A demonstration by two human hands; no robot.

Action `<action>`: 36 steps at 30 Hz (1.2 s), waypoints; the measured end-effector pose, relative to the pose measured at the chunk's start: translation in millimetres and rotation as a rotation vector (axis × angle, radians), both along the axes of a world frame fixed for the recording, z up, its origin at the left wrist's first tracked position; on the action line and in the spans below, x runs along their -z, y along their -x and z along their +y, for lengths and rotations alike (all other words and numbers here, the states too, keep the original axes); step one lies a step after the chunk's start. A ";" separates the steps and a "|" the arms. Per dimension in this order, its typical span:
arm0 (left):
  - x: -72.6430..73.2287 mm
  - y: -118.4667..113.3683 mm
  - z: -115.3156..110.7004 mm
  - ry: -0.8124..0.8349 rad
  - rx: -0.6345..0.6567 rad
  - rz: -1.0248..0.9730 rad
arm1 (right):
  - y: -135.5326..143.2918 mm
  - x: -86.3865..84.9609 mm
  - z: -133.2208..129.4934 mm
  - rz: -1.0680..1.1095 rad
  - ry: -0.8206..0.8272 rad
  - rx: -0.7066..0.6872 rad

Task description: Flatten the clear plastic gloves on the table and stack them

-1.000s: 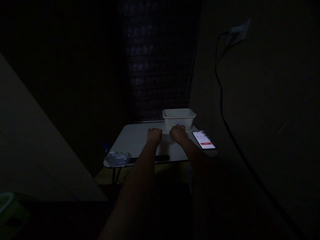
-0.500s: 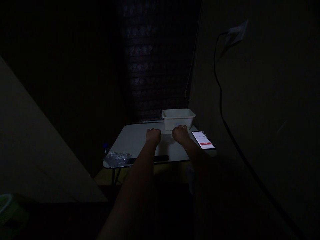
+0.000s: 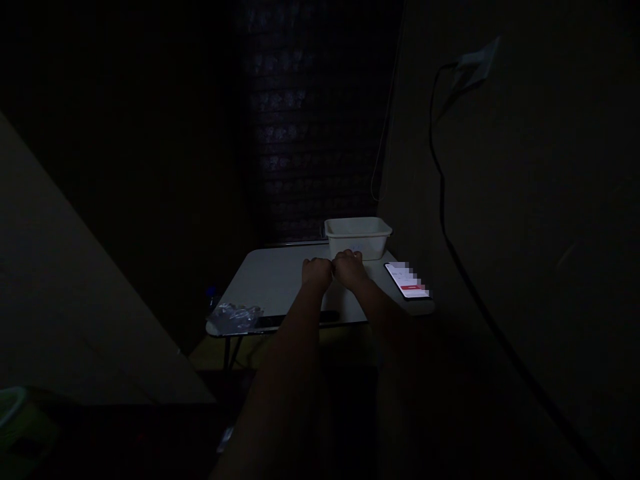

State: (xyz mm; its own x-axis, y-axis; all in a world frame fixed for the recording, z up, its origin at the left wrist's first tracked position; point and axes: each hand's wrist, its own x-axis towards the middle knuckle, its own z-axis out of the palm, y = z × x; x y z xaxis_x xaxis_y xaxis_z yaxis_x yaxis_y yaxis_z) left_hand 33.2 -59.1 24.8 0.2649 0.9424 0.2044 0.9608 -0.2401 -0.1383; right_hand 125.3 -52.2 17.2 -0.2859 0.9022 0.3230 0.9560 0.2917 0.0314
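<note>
Both hands are over the middle of a small white table (image 3: 270,280) in a very dark room. My left hand (image 3: 317,274) is closed, knuckles up. Close against it on the right, my right hand (image 3: 349,268) is closed too, in front of a white plastic tub (image 3: 367,247). What the fingers hold, if anything, is too dark and small to make out. A lit phone (image 3: 407,281) lies to the right of my right hand. Crumpled clear plastic (image 3: 235,318) rests on the table's front left corner.
A black cable runs down the right wall from a socket (image 3: 477,65). A dark slot (image 3: 300,319) marks the table's front edge. A blue-capped object (image 3: 211,292) is beside the table's left edge. At the lower left stands a green bin (image 3: 23,427).
My hands have come together from a gap apart: the left moved right, the right moved left. Both remain closed.
</note>
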 end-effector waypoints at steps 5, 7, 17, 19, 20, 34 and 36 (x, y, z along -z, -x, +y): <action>1.4 0.4 1.6 -0.033 -0.032 -0.034 | -3.8 -1.3 0.3 0.041 0.043 0.015; 1.8 3.1 2.7 -0.038 -0.033 -0.024 | -6.4 -1.0 1.2 0.047 0.045 0.012; 5.7 15.4 4.6 0.018 0.034 -0.123 | -14.6 4.8 8.8 0.129 0.045 -0.003; 5.1 15.5 4.3 0.026 0.027 -0.111 | -14.7 5.4 10.4 0.183 0.076 0.003; 4.4 15.3 4.1 0.027 0.016 -0.101 | -14.8 5.7 11.1 0.210 0.089 0.009; 1.9 7.7 1.7 0.008 0.034 0.042 | 1.1 -3.6 -0.1 0.041 0.058 -0.069; 1.4 6.2 1.0 0.011 0.032 0.045 | 6.4 -5.2 -2.0 -0.017 0.039 -0.044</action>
State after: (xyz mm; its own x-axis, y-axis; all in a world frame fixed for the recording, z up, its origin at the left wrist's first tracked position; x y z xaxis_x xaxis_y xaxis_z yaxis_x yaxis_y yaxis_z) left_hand 27.0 -58.1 23.4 0.3041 0.9352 0.1813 0.9454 -0.2728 -0.1784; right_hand 118.9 -54.2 22.5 -0.3313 0.9004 0.2820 0.9414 0.3353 0.0355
